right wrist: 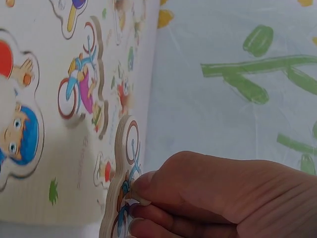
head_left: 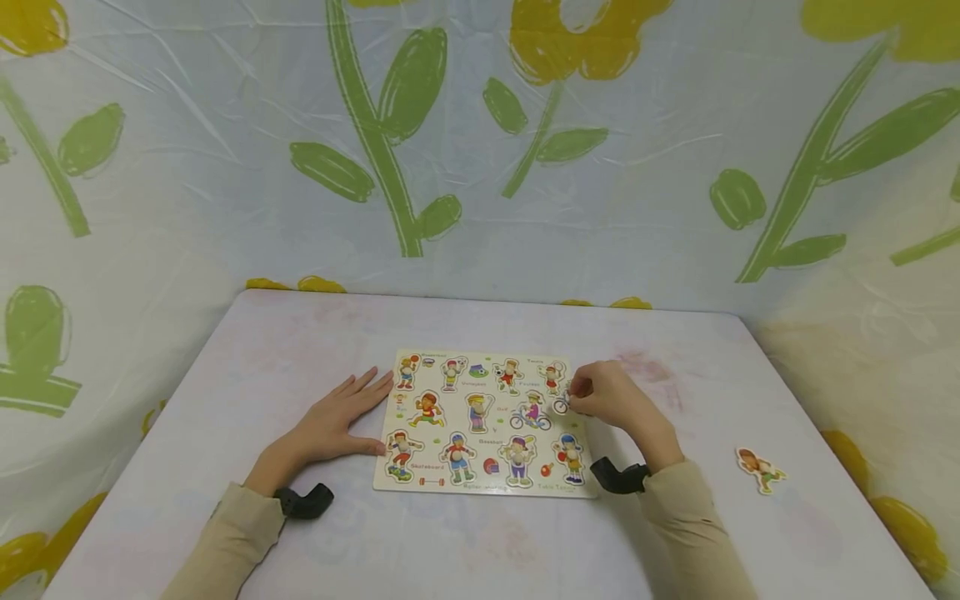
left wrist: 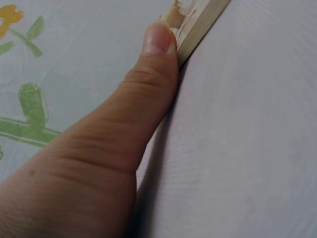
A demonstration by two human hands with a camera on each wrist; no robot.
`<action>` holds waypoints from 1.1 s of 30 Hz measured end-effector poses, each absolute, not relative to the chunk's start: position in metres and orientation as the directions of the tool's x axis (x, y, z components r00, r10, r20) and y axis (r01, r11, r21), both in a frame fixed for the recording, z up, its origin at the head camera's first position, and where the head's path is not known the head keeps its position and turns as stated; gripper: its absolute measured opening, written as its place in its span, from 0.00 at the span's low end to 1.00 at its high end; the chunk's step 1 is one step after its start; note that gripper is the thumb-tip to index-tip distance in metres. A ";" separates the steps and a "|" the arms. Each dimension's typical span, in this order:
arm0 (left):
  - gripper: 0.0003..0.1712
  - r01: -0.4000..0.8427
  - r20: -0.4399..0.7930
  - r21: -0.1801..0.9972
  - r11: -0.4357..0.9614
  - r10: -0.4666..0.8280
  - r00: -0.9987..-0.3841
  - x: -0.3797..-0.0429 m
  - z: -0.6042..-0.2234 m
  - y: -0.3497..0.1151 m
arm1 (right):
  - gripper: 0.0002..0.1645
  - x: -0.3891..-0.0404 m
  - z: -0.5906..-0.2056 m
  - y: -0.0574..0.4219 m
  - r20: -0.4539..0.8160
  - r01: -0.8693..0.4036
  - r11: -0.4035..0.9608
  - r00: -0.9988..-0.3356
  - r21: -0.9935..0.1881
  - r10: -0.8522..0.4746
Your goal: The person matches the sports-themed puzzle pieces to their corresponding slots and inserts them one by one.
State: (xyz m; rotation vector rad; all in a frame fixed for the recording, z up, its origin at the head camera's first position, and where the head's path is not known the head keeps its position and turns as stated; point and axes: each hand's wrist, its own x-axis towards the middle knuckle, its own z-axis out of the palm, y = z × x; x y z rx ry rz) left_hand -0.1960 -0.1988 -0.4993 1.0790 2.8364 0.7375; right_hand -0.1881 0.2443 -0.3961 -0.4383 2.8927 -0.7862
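A wooden puzzle board with pictures of children at sports lies flat on the table. My left hand is beside its left edge with fingers spread and straight. In the left wrist view the thumb rests against the board's side. Over the board's right edge, my right hand pinches a bicycle puzzle piece between thumb and fingers. That piece is tipped up on edge, its lower part cut off by the frame. Left of it is the bicycle-shaped recess, with a matching printed cyclist.
A loose puzzle piece of a child in green shorts lies on the table, right of the board. Black wrist mounts sit on both wrists. A flower-printed sheet encloses the table's back and sides.
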 end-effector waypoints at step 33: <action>0.63 0.620 0.143 0.433 0.655 0.629 -0.764 -0.197 -0.498 -0.200 | 0.09 -0.199 -0.424 0.189 -0.092 -0.310 0.803 -0.908 -0.509 -0.409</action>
